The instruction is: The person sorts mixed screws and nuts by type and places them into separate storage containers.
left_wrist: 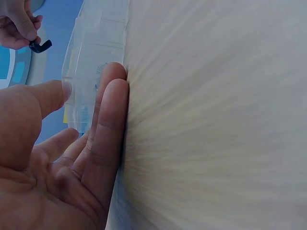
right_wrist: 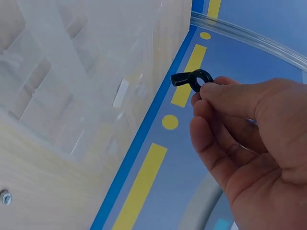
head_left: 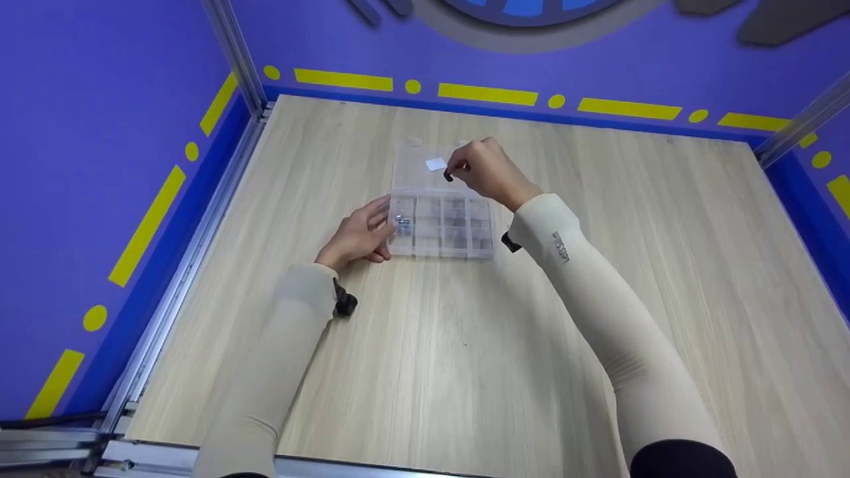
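My right hand (head_left: 488,172) pinches a black wing nut (right_wrist: 194,79) between thumb and fingertips, above the raised far lid of a clear plastic compartment box (head_left: 441,254). One wing and the round ring of the nut show; the fingers hide the rest. At the box's left side is my left hand (head_left: 362,234), its thumb touching the rim and its fingers stretched along the wall, low by the table. Small shiny metal pieces (head_left: 402,224) lie in the left column of compartments. In the left wrist view the same wing nut (left_wrist: 40,46) hangs beyond the box.
A white label (head_left: 435,164) marks the lid, which lies folded back on the far side. The wood-patterned table (head_left: 425,372) is bordered by blue-purple walls (head_left: 345,40) with metal rails. A metal nut (right_wrist: 5,197) appears at the right wrist view's lower left.
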`<state>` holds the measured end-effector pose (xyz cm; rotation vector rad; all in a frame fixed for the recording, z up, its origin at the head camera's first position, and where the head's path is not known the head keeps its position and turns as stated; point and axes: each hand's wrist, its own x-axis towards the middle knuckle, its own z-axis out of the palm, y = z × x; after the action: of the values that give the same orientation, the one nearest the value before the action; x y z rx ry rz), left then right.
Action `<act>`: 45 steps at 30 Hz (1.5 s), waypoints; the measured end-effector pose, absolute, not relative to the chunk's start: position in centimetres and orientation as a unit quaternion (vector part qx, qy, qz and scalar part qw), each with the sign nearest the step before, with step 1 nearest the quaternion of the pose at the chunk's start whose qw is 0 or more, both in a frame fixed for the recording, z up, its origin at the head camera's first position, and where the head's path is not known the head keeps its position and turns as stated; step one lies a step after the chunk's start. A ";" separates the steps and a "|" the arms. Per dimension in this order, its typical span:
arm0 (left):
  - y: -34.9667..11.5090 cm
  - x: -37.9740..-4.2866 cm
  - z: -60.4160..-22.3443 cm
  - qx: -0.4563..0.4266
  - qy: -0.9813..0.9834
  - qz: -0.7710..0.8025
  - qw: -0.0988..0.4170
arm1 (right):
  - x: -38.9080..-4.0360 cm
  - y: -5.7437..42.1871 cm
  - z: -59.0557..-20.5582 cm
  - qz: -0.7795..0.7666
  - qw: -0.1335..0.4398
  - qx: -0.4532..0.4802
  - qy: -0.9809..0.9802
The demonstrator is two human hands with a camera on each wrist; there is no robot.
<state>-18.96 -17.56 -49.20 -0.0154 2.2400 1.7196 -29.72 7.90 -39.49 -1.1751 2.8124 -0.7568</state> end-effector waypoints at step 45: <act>-17.5 -19.0 -49.3 -0.014 0.795 0.588 0.149 | -28.9 4.9 -43.7 -0.186 0.158 -0.345 0.907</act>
<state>-18.97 -17.47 -49.34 -0.0400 2.2853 1.6892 -28.93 4.86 -43.74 -0.9855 2.5928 -0.5316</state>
